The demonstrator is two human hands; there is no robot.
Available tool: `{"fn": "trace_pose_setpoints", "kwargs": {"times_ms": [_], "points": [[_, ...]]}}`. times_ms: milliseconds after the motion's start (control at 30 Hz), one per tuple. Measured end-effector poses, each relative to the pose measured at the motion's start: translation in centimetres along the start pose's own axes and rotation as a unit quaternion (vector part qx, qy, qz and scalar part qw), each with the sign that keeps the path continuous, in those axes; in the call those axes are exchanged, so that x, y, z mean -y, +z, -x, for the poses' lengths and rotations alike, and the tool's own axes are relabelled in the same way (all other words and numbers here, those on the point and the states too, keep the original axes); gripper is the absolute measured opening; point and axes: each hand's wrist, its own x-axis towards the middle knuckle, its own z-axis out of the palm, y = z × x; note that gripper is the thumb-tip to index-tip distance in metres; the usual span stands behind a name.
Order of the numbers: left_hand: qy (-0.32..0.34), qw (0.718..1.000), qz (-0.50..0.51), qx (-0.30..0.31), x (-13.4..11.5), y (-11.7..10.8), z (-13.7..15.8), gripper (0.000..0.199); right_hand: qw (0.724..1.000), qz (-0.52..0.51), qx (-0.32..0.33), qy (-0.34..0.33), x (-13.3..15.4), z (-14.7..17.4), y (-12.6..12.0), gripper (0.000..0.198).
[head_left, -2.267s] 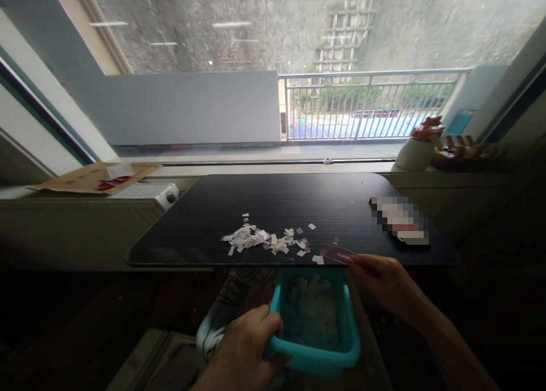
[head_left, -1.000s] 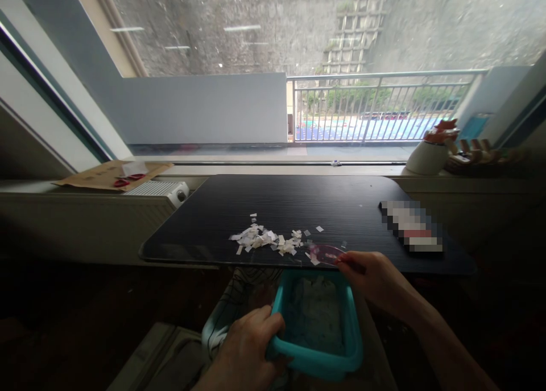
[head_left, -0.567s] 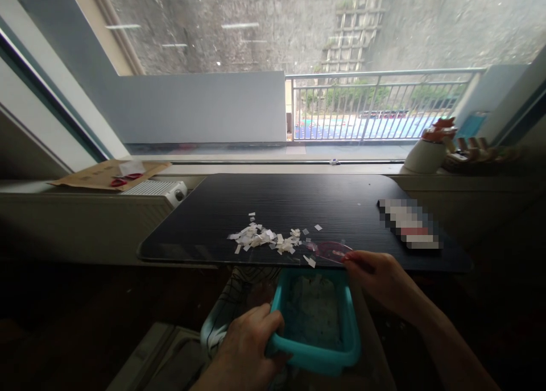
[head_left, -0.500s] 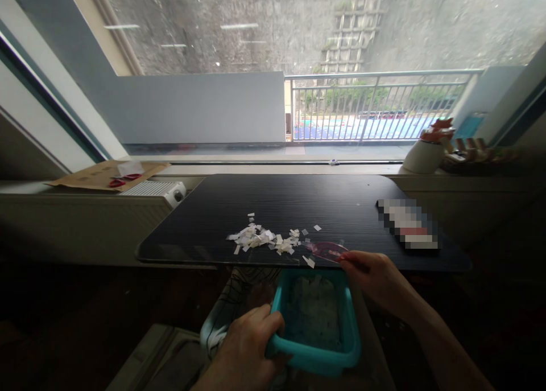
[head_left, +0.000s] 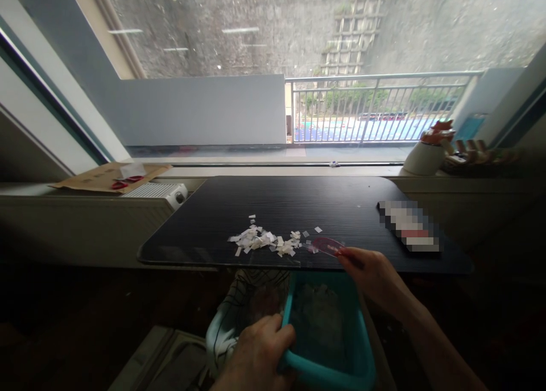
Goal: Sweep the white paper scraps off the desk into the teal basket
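My right hand (head_left: 362, 266) pinches one end of a thin, see-through pink plastic piece (head_left: 327, 246) with a rounded outline; its exact kind I cannot make out. The piece's far end is beside the small white paper scraps (head_left: 258, 238) heaped on the dark tabletop (head_left: 294, 200). Below the table's front edge, my left hand (head_left: 267, 345) is closed around the left rim of a teal plastic bin (head_left: 360, 345). Pale scraps, dim in the shadow, lie inside the bin. Part of its far rim is under the table edge.
A pixelated flat object (head_left: 409, 226) lies on the table's right side. Left of the table are a radiator (head_left: 156, 190) and brown paper (head_left: 85, 176) with red-handled scissors (head_left: 128, 181). A white pot (head_left: 424, 156) stands on the sill. A pale basket-like container (head_left: 219, 328) is beside the bin.
My left hand and the bin have shifted right and a little closer to me. A scrap at the table's front edge is gone from there. The pink piece has tilted slightly.
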Motion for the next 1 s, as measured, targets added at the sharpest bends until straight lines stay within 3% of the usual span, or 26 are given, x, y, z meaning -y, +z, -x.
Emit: {"fn": "trace_pose_setpoints", "kwargs": {"times_ms": [233,500,667,800,1000], "points": [[0.023,1.000,-0.014,0.007,0.0,0.2,-0.4,0.017,0.999,0.035,-0.010,0.008,0.3,0.8,-1.0,0.032],[0.062,0.996,-0.024,0.053,-0.7,-0.2,-0.9,0.019,0.998,0.022,0.051,-0.035,1.4,1.5,-0.4,0.034],[0.128,0.986,-0.069,0.087,-3.0,-0.9,-1.9,0.020,0.999,0.032,-0.016,0.036,-1.7,1.4,-2.5,0.034],[0.215,0.967,-0.119,0.072,-5.1,-1.5,-3.0,0.009,0.991,0.079,-0.063,0.086,-4.1,1.1,-3.3,0.037],[0.269,0.952,-0.114,0.085,-6.1,-2.3,-4.4,0.020,1.000,0.024,0.012,0.005,-2.4,1.9,-2.1,0.034]]}}
